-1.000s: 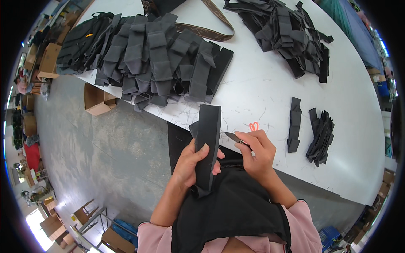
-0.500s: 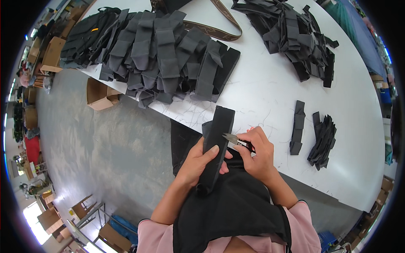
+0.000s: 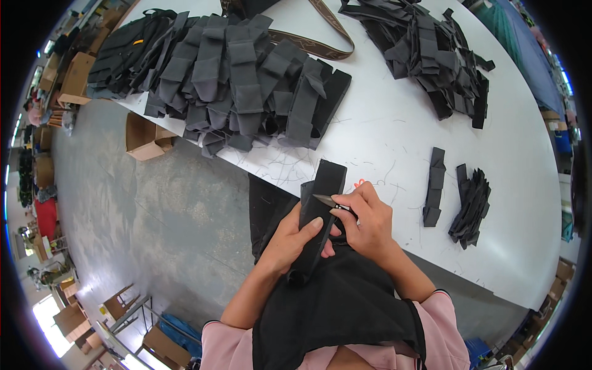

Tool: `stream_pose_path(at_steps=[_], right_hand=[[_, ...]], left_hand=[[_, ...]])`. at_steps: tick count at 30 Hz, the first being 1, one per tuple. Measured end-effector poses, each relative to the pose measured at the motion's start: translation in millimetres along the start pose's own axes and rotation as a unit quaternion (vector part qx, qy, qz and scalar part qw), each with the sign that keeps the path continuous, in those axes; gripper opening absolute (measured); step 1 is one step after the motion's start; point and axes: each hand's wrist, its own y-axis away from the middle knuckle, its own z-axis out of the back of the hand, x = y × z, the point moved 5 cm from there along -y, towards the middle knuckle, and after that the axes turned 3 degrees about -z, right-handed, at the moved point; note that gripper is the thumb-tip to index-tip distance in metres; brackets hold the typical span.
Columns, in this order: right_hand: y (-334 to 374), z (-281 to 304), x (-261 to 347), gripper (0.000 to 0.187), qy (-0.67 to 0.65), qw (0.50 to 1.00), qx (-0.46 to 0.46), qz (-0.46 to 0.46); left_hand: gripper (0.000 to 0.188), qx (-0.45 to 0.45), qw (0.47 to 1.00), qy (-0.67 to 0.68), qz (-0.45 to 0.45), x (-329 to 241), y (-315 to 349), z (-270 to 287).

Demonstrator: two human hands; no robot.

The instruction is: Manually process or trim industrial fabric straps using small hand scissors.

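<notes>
My left hand (image 3: pixel 295 237) grips a folded black fabric strip (image 3: pixel 331 176) with the thumb on top and the fingers beneath. The strip slants up over the near edge of the table. In my right hand (image 3: pixel 369 216) is a pair of thread snips (image 3: pixel 325 200), its fingers closed around them. The blades lie over the strip's face, tips pointing left, and look nearly together. A bit of orange-red cord or loop (image 3: pixel 359 183) shows behind the right fingers.
The white table (image 3: pixel 370 129) carries a large heap of dark strips (image 3: pixel 246 80) at left, another heap (image 3: pixel 431 55) at far right, a small stack (image 3: pixel 472 206) and a single strip (image 3: pixel 435 185). Loose threads litter its top. A cardboard box (image 3: pixel 145 139) stands beside the table.
My right hand and the snips have shifted left, so the blades now reach farther across the strip. The strip has tipped and moved slightly down and right in my left hand.
</notes>
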Motion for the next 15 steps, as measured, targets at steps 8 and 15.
stream_pose_path(at_steps=[8, 15], right_hand=[[0.7, -1.5, -6.4, 0.021, -0.090, 0.995, -0.010, -0.046], [-17.7, -10.3, -44.0, 0.015, -0.453, 0.816, 0.104, -0.343]], left_hand=[[0.036, 0.009, 1.000, 0.000, 0.007, -0.9, -2.0, -2.1], [0.056, 0.093, 0.995, 0.017, -0.012, -3.5, -1.2, -6.8]])
